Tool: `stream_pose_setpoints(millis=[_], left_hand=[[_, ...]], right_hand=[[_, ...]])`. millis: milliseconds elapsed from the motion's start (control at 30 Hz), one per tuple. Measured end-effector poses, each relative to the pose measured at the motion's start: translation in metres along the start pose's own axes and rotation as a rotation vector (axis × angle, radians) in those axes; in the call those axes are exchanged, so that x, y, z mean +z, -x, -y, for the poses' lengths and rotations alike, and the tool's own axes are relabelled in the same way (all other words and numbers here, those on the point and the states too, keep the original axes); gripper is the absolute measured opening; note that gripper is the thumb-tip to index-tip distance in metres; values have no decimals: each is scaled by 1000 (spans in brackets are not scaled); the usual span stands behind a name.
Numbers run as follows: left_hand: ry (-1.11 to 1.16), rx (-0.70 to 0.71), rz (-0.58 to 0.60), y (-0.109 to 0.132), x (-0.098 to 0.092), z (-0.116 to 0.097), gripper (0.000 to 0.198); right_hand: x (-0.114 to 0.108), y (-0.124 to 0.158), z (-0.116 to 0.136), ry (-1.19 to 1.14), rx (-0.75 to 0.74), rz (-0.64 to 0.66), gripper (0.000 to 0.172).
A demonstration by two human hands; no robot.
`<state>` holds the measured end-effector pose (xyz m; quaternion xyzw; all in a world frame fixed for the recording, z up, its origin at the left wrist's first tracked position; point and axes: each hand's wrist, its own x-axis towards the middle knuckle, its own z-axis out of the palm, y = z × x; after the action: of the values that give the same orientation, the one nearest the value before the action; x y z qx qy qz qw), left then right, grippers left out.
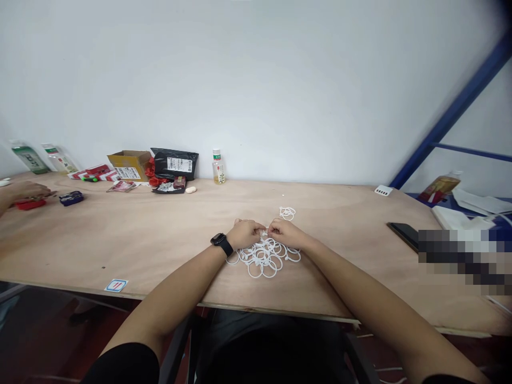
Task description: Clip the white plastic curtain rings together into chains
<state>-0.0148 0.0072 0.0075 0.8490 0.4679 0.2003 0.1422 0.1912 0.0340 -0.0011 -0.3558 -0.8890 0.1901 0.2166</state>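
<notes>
A loose pile of white plastic rings [262,261], some with small knobs, lies on the wooden table [172,234] in front of me. Above the pile's far edge, my left hand [244,234] has its fingers pinched together around a white ring. Close beside it, my right hand [283,232] pinches at the same white ring, and the fingertips of both hands nearly meet. My fingers cover most of this ring. A smaller group of white rings [287,213] lies apart, just beyond my right hand.
Along the wall are a drink bottle [218,168], a black parcel bag [176,162] and a cardboard box [130,165]. A co-worker's hand [32,189] is at far left by a red container [31,204]. On the right lie a phone [402,236] and a white power strip [383,190].
</notes>
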Motion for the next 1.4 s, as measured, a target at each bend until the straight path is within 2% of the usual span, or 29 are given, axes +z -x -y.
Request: stream_pose_setpoints(millis=[267, 500, 733, 867, 967, 1033, 1167, 1300, 1400], left_hand=[[78, 116, -195, 1, -4, -3, 26], [72, 147, -263, 2, -8, -8, 20], [39, 143, -338, 2, -9, -14, 19], [81, 93, -384, 0, -9, -10, 21], [139, 21, -423, -1, -13, -5, 22], [137, -44, -392, -2, -18, 1, 26], [-31, -164, -153, 0, -28, 12, 23], [-155, -252, 29, 4, -39, 20, 21], [-231, -303, 112, 7, -45, 23, 20]], right_hand=[[-5, 7, 8, -298, 80, -83, 24], [-2, 8, 13, -516, 117, -57, 28], [-3, 8, 21, -469, 89, -81, 26], [-2, 8, 25, -388, 63, -91, 21], [-3, 7, 22, -266, 16, -181, 19], [-6, 5, 13, -144, -4, -270, 18], [-14, 4, -21, 42, 66, -387, 16], [-20, 5, -48, 123, 194, -405, 14], [-21, 6, -51, 150, 266, -408, 16]])
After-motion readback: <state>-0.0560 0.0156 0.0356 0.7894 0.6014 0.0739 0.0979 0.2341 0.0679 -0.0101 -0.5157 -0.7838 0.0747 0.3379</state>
